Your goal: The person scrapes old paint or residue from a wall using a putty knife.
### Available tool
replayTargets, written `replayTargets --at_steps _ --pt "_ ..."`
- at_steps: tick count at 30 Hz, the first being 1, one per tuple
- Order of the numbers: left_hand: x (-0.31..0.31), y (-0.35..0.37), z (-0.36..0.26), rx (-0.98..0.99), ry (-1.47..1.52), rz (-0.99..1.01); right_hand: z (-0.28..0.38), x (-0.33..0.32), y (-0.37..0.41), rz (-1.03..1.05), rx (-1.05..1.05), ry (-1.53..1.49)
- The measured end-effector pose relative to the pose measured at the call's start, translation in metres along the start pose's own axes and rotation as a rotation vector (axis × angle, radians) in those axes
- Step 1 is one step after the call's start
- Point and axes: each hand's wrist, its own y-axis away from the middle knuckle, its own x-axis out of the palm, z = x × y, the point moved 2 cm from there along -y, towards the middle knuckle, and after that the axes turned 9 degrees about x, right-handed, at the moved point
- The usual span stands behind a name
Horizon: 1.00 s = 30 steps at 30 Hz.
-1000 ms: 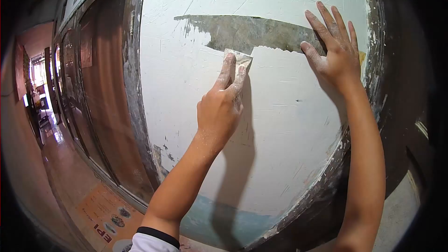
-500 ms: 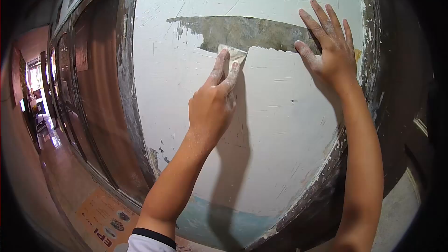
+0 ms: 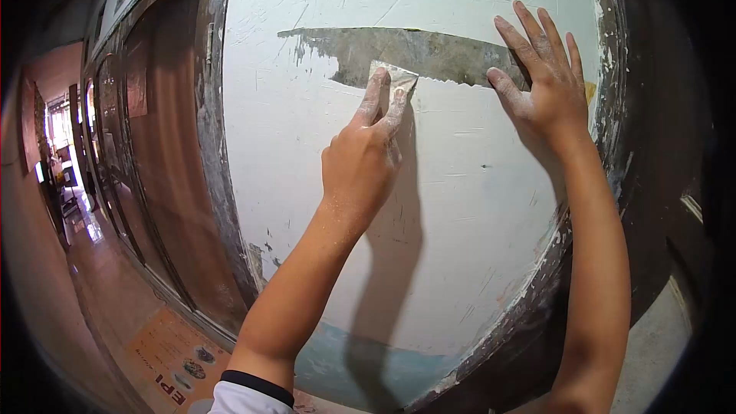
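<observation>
My left hand (image 3: 364,149) grips a scraper (image 3: 396,75), two dusty fingers pressed along its pale blade. The blade's far edge lies against the bare grey strip (image 3: 429,52) on the wall, at the strip's lower border; its handle is hidden in my hand. White paint on the wall panel (image 3: 468,176) surrounds this strip, with a ragged edge below and at the left. Flat on the wall, at the strip's right end, rests my right hand (image 3: 546,88), fingers spread and dusted white, holding nothing.
Worn dark framing (image 3: 211,107) borders the panel at the left. Beyond it stand brown doors (image 3: 169,138) and a corridor with a shiny floor (image 3: 96,261). A printed orange cardboard sheet (image 3: 172,353) lies on the floor, lower left. Pale blue paint (image 3: 360,360) shows along the panel's bottom.
My left hand and the scraper have shifted right and slightly upward along the strip's lower edge. My right hand stays in its place on the wall.
</observation>
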Motion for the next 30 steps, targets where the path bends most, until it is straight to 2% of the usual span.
replayTargets --at_steps 4,9,14,16,21,30 --pt "-0.005 0.0 -0.003 -0.073 0.053 0.034 0.0 0.002 0.0 -0.016 -0.007 0.004" --pt "-0.003 0.02 -0.003 -0.033 0.062 -0.01 -0.001 0.004 0.001 -0.024 -0.004 0.03" --pt "-0.004 0.014 -0.005 -0.074 0.045 0.038 -0.001 0.003 0.0 -0.024 -0.005 0.007" --pt "-0.002 0.008 -0.005 -0.012 0.001 0.025 -0.001 0.005 0.001 -0.027 -0.007 0.014" --pt "0.001 -0.006 -0.006 -0.026 -0.012 0.011 -0.002 0.004 0.0 -0.027 -0.009 0.014" --pt "0.002 0.016 -0.009 -0.033 0.03 -0.009 0.0 0.002 0.001 -0.018 -0.006 0.009"
